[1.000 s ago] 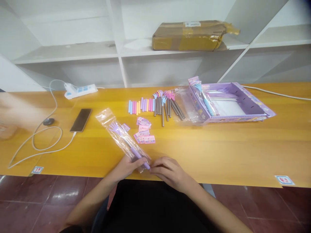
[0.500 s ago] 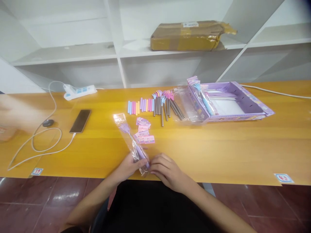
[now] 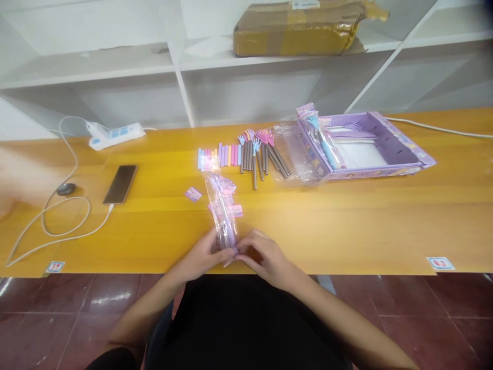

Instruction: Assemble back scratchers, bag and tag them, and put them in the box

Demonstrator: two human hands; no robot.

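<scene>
A purple back scratcher (image 3: 230,226) with a metal rod lies inside a clear plastic bag (image 3: 216,213). My left hand (image 3: 208,254) is closed around the lower part of the bag, thumb on top. At the bag's bottom end, my right hand (image 3: 264,257) pinches the edge by the handle's tip. Beneath and beyond the bag lie small pink printed cards (image 3: 236,210), with a single card (image 3: 193,193) to their left. Further back are loose pastel handle sleeves (image 3: 230,155) in a row and several hand-shaped scratcher rods (image 3: 254,169).
A purple display box (image 3: 400,149) stands at the back right, with a bagged blue back scratcher (image 3: 327,151) on its left edge. Clear bags (image 3: 300,167) lie beside it. On the left are a phone (image 3: 120,184), cable and power strip (image 3: 117,136). A taped carton (image 3: 296,28) sits on the shelf.
The bagged back scratcher has swung rightward and points more straight ahead, its top now over the sleeves and cards. The single card on the left has come into sight. Both hands keep their grip.
</scene>
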